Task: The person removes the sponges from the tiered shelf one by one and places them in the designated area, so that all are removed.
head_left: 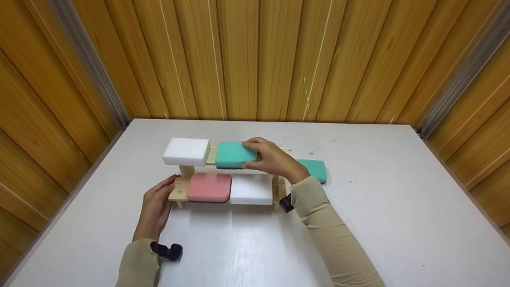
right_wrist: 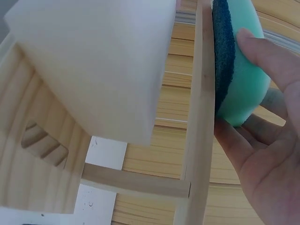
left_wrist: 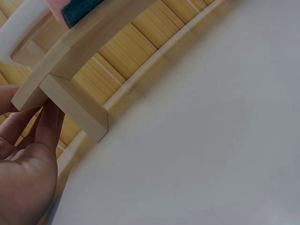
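Note:
A small two-tier wooden shelf (head_left: 181, 190) stands on the table. My left hand (head_left: 158, 203) holds the left end of its lower board; in the left wrist view the fingers (left_wrist: 47, 124) lie around the board's end, beside the leg. On the upper tier, my right hand (head_left: 275, 159) grips a green sponge (head_left: 235, 153) between thumb and fingers; its dark scouring layer (right_wrist: 223, 51) faces the board. Left of it on that tier sits a white sponge block (head_left: 186, 151). A pink sponge (head_left: 209, 187) and another white block (head_left: 252, 188) lie side by side on the lower tier.
Another green sponge (head_left: 314, 169) lies on the white table (head_left: 378, 207) right of the shelf, partly hidden by my right wrist. Wood-patterned walls (head_left: 275, 59) close off the back and both sides. Each wrist carries a small black camera (head_left: 169, 252).

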Motion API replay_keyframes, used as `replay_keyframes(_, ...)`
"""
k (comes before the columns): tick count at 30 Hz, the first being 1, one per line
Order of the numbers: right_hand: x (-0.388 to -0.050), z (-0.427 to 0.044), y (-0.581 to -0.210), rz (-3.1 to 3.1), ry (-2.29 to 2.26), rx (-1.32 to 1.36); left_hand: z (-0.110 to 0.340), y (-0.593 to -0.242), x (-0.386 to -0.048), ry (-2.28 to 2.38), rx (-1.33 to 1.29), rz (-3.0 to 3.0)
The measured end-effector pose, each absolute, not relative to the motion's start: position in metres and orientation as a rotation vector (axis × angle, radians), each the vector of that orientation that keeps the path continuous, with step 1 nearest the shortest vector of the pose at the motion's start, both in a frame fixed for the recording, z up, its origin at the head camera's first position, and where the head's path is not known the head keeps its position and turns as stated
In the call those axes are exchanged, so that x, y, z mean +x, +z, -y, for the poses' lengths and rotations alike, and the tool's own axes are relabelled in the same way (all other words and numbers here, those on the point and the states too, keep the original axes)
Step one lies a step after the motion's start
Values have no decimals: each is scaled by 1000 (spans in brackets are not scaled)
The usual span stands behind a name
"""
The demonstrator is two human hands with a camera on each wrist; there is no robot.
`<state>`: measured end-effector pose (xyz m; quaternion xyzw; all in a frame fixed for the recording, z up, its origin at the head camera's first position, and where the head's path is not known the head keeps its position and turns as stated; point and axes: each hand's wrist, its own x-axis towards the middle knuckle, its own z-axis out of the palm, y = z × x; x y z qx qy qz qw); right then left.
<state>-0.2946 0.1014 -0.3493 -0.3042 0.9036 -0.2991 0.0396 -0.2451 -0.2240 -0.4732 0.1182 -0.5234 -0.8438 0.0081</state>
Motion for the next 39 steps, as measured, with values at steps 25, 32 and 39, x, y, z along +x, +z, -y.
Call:
replay_keyframes(25, -284, -127, -352, -2763, -960, -975, 225, -479, -246, -2585, 365, 1713)
replay_keyframes(32, -282, -136, -349, -2791, -941, -1013, 226, -478, -246, -2606, 364, 1690)
replay_keyframes(39, -279, -149, -347, -2803, -933, -1028, 226, -477, -245, -2615, 350, 1689)
